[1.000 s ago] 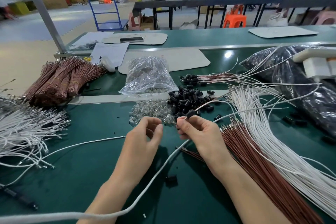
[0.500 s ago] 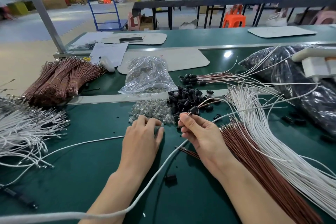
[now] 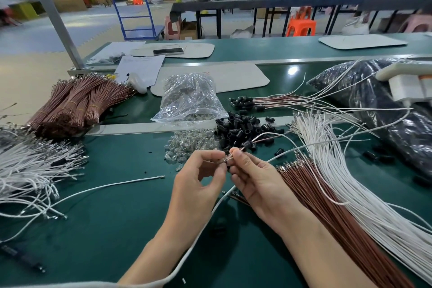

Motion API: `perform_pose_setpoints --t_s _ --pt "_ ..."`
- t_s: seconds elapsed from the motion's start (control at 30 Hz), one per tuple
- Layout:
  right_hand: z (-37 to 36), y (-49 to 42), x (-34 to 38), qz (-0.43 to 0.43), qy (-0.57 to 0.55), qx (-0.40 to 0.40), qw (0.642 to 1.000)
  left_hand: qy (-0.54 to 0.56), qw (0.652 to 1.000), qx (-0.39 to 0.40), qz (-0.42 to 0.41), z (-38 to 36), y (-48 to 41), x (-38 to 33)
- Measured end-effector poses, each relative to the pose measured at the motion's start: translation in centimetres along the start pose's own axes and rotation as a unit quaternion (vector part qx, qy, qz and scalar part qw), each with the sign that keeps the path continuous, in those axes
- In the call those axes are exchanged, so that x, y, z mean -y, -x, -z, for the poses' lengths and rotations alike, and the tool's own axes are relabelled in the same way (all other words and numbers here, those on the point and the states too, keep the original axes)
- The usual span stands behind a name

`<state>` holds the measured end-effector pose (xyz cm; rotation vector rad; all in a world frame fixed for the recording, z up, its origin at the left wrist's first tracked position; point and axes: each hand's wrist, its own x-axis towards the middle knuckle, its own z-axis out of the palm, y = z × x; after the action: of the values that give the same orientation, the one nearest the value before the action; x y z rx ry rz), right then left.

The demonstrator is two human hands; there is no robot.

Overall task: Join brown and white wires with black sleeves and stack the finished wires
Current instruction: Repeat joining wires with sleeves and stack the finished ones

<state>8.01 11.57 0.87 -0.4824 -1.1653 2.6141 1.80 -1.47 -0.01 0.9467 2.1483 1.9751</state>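
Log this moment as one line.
phase: joining; left hand: pinches small clear part; right hand: pinches sleeved wires; finished wires: behind black sleeves

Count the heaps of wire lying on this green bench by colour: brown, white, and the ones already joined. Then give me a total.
Brown wire heaps: 2, the banded brown wire bundles far left and the loose brown wire fan at right
White wire heaps: 2, the white wire tangle at left and the white wire fan at right
Joined brown-and-white wires with black sleeves: 1 stack
Total: 5
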Motion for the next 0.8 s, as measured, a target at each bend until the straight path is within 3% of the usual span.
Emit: perform_pose_setpoints --t_s 0.8 --pt "-0.05 -0.13 -0.37 0.003 -0.002 0.004 1.0 -0.011 1.0 -0.012 -0.023 -0.13 0.05 0.42"
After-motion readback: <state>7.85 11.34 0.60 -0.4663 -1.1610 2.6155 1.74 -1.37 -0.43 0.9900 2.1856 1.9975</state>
